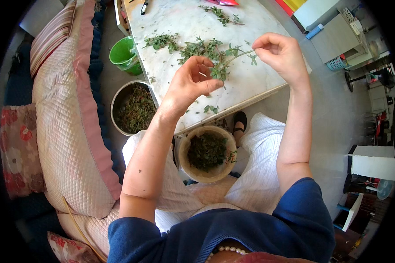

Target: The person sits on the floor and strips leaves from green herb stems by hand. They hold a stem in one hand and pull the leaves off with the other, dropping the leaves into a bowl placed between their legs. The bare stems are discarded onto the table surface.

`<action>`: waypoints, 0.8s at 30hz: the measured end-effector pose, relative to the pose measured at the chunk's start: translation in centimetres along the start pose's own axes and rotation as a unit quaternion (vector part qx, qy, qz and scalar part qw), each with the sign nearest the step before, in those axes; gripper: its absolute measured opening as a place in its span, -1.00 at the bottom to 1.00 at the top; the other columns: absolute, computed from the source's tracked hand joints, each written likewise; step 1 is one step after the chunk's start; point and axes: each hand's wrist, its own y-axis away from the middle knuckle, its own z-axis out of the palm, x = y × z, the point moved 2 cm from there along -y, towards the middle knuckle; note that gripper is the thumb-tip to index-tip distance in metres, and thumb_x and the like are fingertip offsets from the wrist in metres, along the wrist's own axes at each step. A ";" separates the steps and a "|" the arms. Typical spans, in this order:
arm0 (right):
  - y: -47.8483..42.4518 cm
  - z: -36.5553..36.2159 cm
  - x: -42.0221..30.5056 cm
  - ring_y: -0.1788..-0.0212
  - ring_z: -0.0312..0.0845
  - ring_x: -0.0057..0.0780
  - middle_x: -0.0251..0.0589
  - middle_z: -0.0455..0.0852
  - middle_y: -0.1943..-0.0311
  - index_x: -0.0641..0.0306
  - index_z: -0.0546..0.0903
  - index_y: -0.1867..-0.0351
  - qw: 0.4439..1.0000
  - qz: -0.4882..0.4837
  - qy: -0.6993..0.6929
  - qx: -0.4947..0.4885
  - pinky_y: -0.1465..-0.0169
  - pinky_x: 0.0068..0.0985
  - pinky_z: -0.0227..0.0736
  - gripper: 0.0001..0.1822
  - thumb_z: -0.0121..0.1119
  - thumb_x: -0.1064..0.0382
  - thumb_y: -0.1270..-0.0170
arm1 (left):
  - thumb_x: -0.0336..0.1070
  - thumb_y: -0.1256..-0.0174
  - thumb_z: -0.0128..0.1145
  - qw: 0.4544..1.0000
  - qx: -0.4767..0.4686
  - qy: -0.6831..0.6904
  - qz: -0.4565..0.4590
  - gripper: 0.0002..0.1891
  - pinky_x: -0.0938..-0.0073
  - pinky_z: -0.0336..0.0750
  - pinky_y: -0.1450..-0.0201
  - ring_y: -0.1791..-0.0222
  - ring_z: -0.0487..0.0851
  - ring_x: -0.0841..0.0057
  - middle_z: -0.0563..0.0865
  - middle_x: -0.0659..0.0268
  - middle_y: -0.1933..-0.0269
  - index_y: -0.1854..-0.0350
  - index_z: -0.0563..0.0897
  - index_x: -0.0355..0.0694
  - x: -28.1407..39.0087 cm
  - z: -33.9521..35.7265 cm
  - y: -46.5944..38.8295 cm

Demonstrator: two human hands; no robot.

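Note:
My right hand pinches the bare end of a leafy green stem between thumb and fingertips, above the marble tabletop. The stem slants down to the left, its leafy end by my left hand. That hand's fingers are curled and apart from the thumb, with leaves seen in the gap. Behind lies a heap of leafy sprigs, with a smaller bunch to its left. Between my knees stands a pale plastic bucket with dark green leaves in it.
On the floor at left are a metal pot of stems and a green bucket. A knife and another sprig lie toward the table's far side. A quilted sofa runs along the left.

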 end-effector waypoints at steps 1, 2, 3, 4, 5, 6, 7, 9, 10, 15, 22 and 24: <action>0.0 0.1 -0.2 0.42 0.53 -0.73 -0.36 0.71 0.45 0.39 0.69 0.36 1.000 -0.004 0.011 0.003 0.29 -0.68 0.47 -0.92 0.25 0.45 -0.10 | -0.28 -0.11 0.41 1.000 0.009 0.018 -0.017 -0.54 0.54 0.50 0.28 0.23 0.61 0.58 0.60 0.30 0.16 -0.02 0.49 -0.23 -0.1 0.0 -0.1; 0.1 0.1 -0.4 0.43 0.53 -0.72 -0.35 0.71 0.45 0.39 0.69 0.36 1.000 -0.007 0.022 0.006 0.30 -0.68 0.47 -0.92 0.24 0.45 -0.10 | -0.30 -0.12 0.40 0.999 0.018 0.035 -0.035 -0.57 0.54 0.50 0.29 0.26 0.61 0.59 0.62 0.32 0.22 0.00 0.49 -0.23 -0.1 0.0 -0.2; 0.1 0.2 -0.5 0.43 0.53 -0.72 -0.35 0.71 0.45 0.39 0.69 0.37 0.999 -0.011 0.033 0.009 0.30 -0.68 0.47 -0.92 0.24 0.45 -0.09 | -0.32 -0.14 0.38 0.998 0.023 0.048 -0.037 -0.60 0.55 0.50 0.28 0.28 0.62 0.59 0.62 0.34 0.26 0.02 0.49 -0.23 -0.2 0.1 -0.3; 0.2 0.4 -0.8 0.44 0.53 -0.72 -0.35 0.71 0.45 0.39 0.69 0.37 0.999 -0.022 0.040 0.011 0.31 -0.67 0.47 -0.92 0.24 0.46 -0.09 | -0.35 -0.15 0.36 0.997 0.028 0.060 -0.039 -0.62 0.55 0.50 0.28 0.30 0.62 0.59 0.63 0.36 0.30 0.03 0.50 -0.23 -0.2 0.4 -0.3; 0.3 0.6 -1.0 0.44 0.53 -0.71 -0.35 0.71 0.46 0.39 0.69 0.37 0.998 -0.032 0.047 0.014 0.31 -0.67 0.47 -0.92 0.24 0.46 -0.08 | -0.37 -0.16 0.34 0.996 0.033 0.073 -0.041 -0.65 0.56 0.51 0.27 0.32 0.62 0.60 0.63 0.38 0.34 0.05 0.50 -0.23 -0.3 0.5 -0.4; 0.3 0.7 -1.2 0.45 0.53 -0.71 -0.35 0.70 0.46 0.39 0.69 0.37 0.997 -0.043 0.055 0.016 0.31 -0.67 0.47 -0.92 0.24 0.47 -0.07 | -0.39 -0.18 0.32 0.995 0.042 0.083 -0.044 -0.67 0.56 0.51 0.27 0.32 0.62 0.60 0.64 0.38 0.33 0.05 0.50 -0.23 -0.4 0.6 -0.5; 0.4 0.9 -1.4 0.45 0.53 -0.71 -0.35 0.70 0.46 0.39 0.68 0.37 0.997 -0.045 0.056 0.016 0.31 -0.67 0.47 -0.92 0.24 0.47 -0.07 | -0.41 -0.19 0.30 0.993 0.050 0.093 -0.048 -0.69 0.57 0.52 0.26 0.32 0.62 0.60 0.65 0.37 0.31 0.06 0.50 -0.24 -0.8 0.6 -0.7; 0.4 1.0 -1.6 0.44 0.53 -0.70 -0.34 0.70 0.47 0.39 0.68 0.38 0.997 -0.051 0.058 0.016 0.31 -0.67 0.47 -0.92 0.24 0.48 -0.06 | -0.46 -0.20 0.27 0.991 0.067 0.103 -0.052 -0.72 0.58 0.52 0.25 0.33 0.62 0.60 0.64 0.38 0.32 0.07 0.51 -0.25 -1.0 0.6 -0.8; 0.4 0.9 -1.6 0.44 0.53 -0.70 -0.34 0.69 0.47 0.39 0.68 0.38 0.997 -0.052 0.056 0.016 0.31 -0.67 0.46 -0.92 0.24 0.48 -0.06 | -0.49 -0.19 0.25 0.991 0.075 0.102 -0.053 -0.73 0.58 0.53 0.24 0.33 0.62 0.60 0.63 0.39 0.33 0.07 0.52 -0.25 -1.0 0.7 -0.9; 0.5 0.2 -1.4 0.42 0.52 -0.71 -0.34 0.67 0.45 0.40 0.68 0.40 0.998 -0.048 0.030 0.012 0.31 -0.68 0.45 -0.93 0.22 0.50 -0.06 | -0.61 -0.11 0.19 0.997 0.061 0.023 -0.027 -0.70 0.63 0.49 0.27 0.37 0.59 0.64 0.55 0.45 0.42 0.09 0.56 -0.26 -1.3 0.2 -1.1; 0.6 -0.7 -1.4 0.39 0.52 -0.70 -0.32 0.67 0.41 0.41 0.68 0.38 0.997 -0.052 -0.038 -0.035 0.28 -0.67 0.44 -0.91 0.19 0.52 -0.06 | -0.54 -0.09 0.15 0.956 -0.118 -0.241 -0.116 -0.80 0.58 0.49 0.16 0.21 0.62 0.62 0.71 0.28 0.18 0.23 0.73 -0.26 -1.5 -1.3 -0.2; 0.8 -0.5 -1.6 0.38 0.53 -0.69 -0.31 0.68 0.39 0.41 0.68 0.37 0.994 -0.025 -0.056 -0.088 0.27 -0.66 0.45 -0.90 0.19 0.51 -0.07 | -0.50 -0.12 0.15 0.940 -0.100 -0.327 0.019 -0.80 0.53 0.49 0.10 0.10 0.60 0.57 0.70 0.24 0.10 0.21 0.74 -0.26 -1.9 -1.8 -0.1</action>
